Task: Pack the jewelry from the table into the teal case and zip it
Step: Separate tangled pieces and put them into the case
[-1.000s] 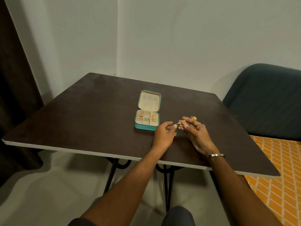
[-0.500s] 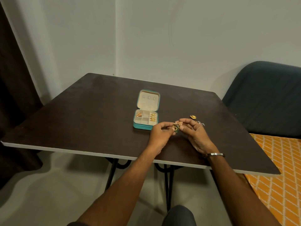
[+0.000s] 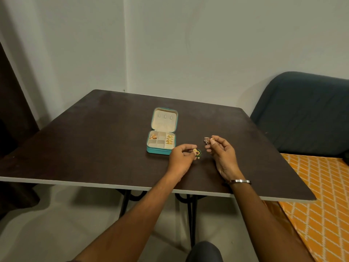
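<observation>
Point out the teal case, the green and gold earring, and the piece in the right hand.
teal case (image 3: 158, 151): head view, front wall.
green and gold earring (image 3: 197, 153): head view, its round centre.
pinkish piece (image 3: 207, 139): head view, part showing above the fingertips.

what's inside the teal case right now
The open teal case holds a small gold piece in its far-left compartment and gold rings along the right side. The other compartments look empty; nothing covers them.
</observation>
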